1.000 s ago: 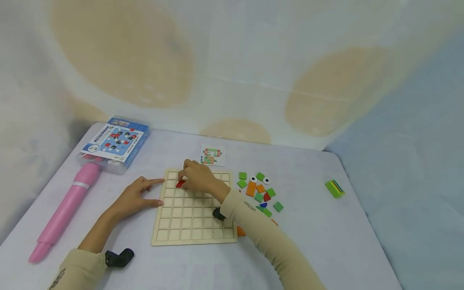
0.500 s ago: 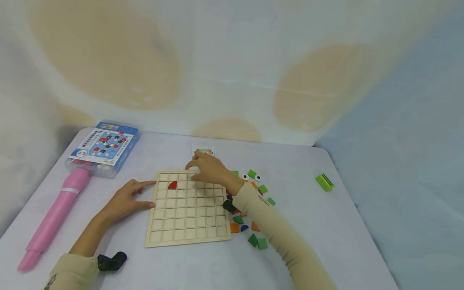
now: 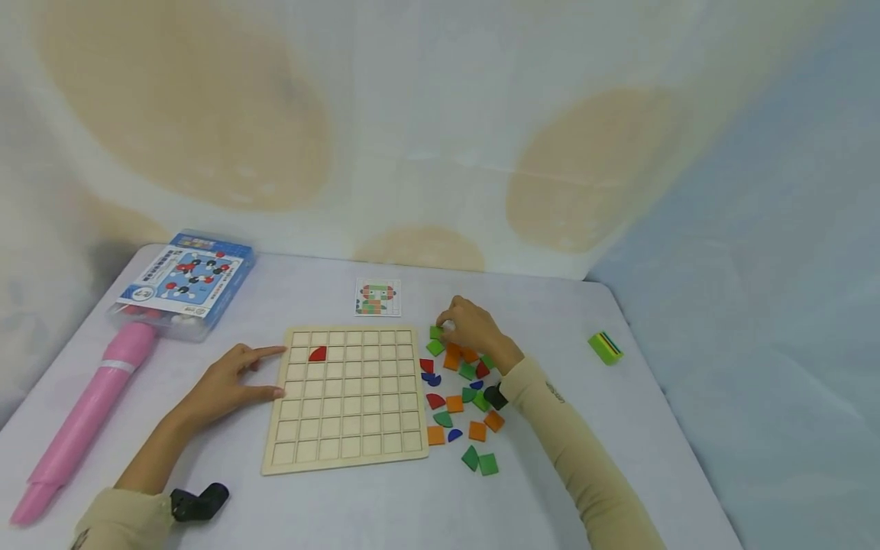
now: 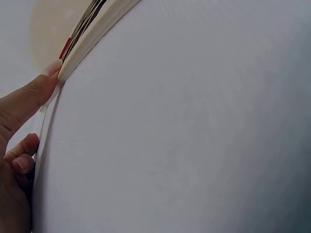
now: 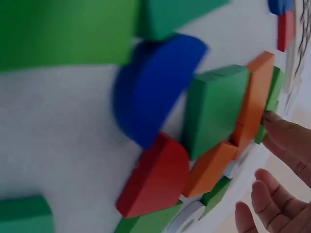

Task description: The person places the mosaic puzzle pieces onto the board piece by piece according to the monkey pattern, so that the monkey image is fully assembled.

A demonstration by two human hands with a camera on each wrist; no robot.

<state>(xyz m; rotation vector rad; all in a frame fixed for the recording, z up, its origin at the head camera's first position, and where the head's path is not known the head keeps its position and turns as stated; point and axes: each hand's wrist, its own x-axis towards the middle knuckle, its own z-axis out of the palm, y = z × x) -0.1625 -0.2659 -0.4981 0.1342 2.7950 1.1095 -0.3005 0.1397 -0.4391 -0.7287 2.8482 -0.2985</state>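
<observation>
My left hand (image 3: 225, 388) steadies the wooden grid board (image 3: 273, 451), its index finger and thumb stretched out against the left edge. In the left wrist view, the thumb (image 4: 34, 97) lies on the board's rim. A single red quarter-round tile (image 3: 318, 354) sits in a cell near the board's upper left. My right hand (image 3: 474, 327) is over the upper end of the loose tiles, its fingertips right at a green square tile (image 3: 435, 332). From the right wrist, its thumb overlaps the green tile (image 5: 275, 87); I cannot tell whether the tile is pinched.
Several orange tiles (image 3: 477, 431), green, red and blue ones lie right of the board. Behind it is a pattern card (image 3: 377, 298). A molecule-model box (image 3: 186, 283) and a pink tube (image 3: 85, 428) occupy the left. Some stacked green tiles (image 3: 606, 348) lie far right.
My right hand has let go of the red quarter-round tile in the board and moved right to the loose tiles. My left hand keeps its place at the board's edge.
</observation>
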